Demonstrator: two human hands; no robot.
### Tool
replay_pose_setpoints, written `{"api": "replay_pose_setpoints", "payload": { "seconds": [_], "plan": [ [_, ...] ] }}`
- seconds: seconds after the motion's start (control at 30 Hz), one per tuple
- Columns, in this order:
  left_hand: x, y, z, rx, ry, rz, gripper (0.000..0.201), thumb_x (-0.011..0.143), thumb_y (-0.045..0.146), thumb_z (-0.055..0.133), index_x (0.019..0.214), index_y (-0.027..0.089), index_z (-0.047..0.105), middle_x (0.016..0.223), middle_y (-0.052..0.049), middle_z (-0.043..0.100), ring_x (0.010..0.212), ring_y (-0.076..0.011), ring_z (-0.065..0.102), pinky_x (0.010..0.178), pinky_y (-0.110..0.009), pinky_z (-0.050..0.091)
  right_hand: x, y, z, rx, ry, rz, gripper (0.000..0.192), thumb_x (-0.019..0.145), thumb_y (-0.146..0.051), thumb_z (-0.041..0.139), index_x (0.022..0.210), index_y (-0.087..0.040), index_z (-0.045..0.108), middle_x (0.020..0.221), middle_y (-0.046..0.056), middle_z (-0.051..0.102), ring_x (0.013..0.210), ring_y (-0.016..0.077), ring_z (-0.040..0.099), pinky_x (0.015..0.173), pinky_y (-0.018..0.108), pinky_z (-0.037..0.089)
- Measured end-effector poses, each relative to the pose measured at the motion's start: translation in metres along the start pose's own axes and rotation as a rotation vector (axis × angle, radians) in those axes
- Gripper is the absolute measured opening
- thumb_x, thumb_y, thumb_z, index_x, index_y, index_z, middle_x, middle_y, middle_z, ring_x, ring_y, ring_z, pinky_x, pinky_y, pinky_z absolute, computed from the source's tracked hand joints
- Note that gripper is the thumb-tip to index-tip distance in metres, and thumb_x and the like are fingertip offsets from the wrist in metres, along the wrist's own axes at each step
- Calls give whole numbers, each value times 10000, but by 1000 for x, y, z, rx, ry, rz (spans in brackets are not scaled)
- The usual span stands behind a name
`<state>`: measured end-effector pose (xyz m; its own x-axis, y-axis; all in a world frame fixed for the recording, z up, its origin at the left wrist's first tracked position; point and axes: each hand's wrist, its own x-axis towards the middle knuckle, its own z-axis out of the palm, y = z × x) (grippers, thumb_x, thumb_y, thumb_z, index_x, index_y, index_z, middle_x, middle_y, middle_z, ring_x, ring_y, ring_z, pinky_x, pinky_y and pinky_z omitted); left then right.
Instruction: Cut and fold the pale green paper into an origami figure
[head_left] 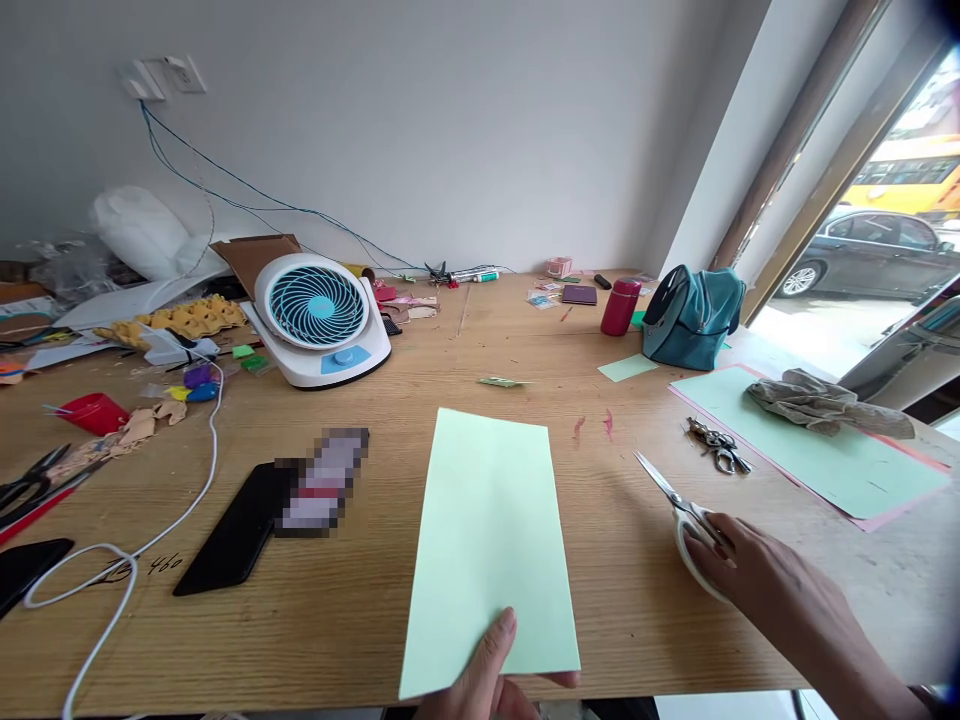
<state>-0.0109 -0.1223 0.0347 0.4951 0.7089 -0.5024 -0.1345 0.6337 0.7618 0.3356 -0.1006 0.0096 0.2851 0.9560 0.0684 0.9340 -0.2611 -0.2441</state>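
Near the table's front edge: pale green sheet [491, 545], long axis near-to-far, your left hand [487, 680] pinching its near end. Right: scissors [679, 505], blades pointing far-left, your right hand [757, 575] closed on the handles. Left: pencilled "460" [163, 566].

a matt, smooth sheet of pale green paper [491, 540] is laid on a table [360, 620] of light, matt wood grain. bright metal blades and glossy white plastic handles are seen on the scissors [679, 510].
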Motion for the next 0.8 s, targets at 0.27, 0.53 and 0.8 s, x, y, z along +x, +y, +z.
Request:
{"api": "replay_pose_setpoints", "payload": {
  "seconds": [0.27,0.53,0.8],
  "plan": [
    [49,46,3,-18,39,222,464,881,449,594,1223,138,570,1121,-162,691,846,-273,717,514,-265,544,35,42,3,-84,81,-88,422,825,-621,476,812,-233,642,790,90,649,670,275,649,549,358,422],
    [123,74,-12,-124,61,303,266,956,317,484,1037,107,625,901,-132,731,753,-194,713,534,-231,544,58,52,5,-19,58,-185,372,836,-512,465,846,-206,677,816,123,676,743,297,662,662,404,479],
    [179,164,-59,-130,330,628,319,967,336,482,1078,65,606,856,-138,737,680,-173,702,559,-239,532,53,20,-9,-136,289,-207,475,851,-512,404,1000,-149,672,952,199,683,823,358,658,700,458,489]
  ]
}}
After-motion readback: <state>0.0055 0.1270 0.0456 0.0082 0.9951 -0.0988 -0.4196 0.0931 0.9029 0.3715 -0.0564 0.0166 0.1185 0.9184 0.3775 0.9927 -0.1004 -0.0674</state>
